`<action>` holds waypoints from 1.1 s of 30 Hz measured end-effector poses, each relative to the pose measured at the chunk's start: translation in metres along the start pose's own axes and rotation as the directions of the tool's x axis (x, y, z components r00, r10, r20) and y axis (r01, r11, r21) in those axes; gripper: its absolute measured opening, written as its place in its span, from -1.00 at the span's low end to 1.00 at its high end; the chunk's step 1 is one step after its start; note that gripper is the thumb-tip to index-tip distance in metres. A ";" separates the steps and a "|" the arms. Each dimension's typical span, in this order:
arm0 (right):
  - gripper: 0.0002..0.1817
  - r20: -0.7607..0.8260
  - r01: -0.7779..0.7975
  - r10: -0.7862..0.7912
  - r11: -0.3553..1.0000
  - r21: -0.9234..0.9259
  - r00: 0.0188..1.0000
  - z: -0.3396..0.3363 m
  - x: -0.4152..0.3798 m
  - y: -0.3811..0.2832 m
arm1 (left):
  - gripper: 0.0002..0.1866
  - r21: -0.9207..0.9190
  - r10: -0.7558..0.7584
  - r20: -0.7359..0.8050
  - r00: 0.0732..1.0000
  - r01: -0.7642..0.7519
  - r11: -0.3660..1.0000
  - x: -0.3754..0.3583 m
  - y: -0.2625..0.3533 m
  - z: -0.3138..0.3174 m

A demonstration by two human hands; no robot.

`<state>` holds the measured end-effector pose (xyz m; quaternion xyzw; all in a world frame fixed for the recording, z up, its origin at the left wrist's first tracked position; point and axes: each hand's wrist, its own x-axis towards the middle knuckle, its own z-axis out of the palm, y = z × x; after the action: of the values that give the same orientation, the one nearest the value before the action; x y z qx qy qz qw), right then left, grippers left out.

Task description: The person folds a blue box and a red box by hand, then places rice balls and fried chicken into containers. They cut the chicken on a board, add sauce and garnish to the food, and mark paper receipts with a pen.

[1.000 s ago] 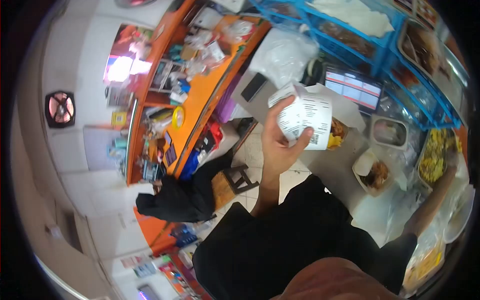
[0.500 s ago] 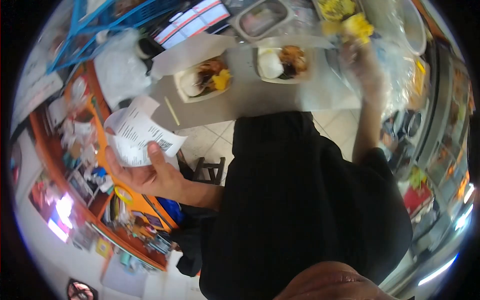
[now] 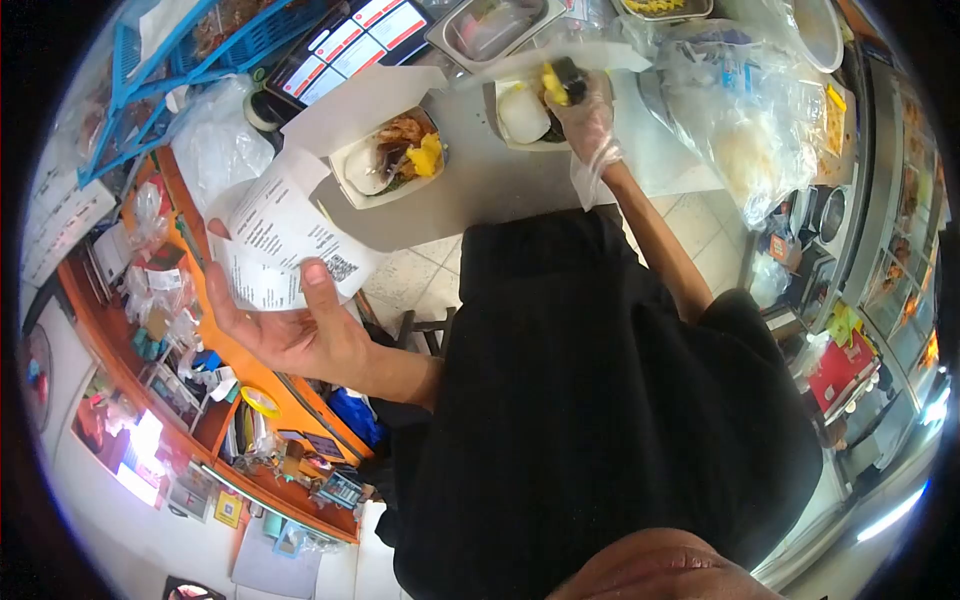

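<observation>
Printed paper receipts [image 3: 285, 250], curled and marked with a QR code, are held between the thumb and fingers of my left hand [image 3: 300, 335]. My right hand [image 3: 588, 118], in a clear plastic glove, is over the right food box [image 3: 522, 142]. Its fingers are closed on some yellow food [image 3: 553, 84]; a dark piece beside it I cannot make out. White rice [image 3: 523, 112] shows in that box, while my hand covers part of the rest. To the left stands another open food box [image 3: 388, 200] with rice, browned meat, greens and yellow pieces.
A screen with red and white panels [image 3: 352, 45] stands behind the boxes, next to a metal container [image 3: 490, 35]. A tray of yellow food [image 3: 668, 8] is at the back. Clear plastic bags [image 3: 730, 110] lie on the right, blue baskets [image 3: 190, 60] at left.
My right hand has come leftward from the yellow food tray to the right box, carrying yellow food. My left hand still grips the receipts. The view has shifted slightly.
</observation>
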<state>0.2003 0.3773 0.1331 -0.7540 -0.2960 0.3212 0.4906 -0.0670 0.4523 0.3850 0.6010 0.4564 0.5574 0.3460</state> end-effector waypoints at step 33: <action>-0.50 -0.111 0.158 -0.317 0.710 -0.687 0.942 -0.161 0.268 -0.050 | -0.49 -0.171 0.089 -0.113 0.990 -0.107 0.979 0.005 0.006 -0.014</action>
<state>0.4841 0.5095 0.1782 -0.8654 -0.4297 0.0415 0.2544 -0.0803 0.4531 0.3942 0.5597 0.3923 0.6428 0.3458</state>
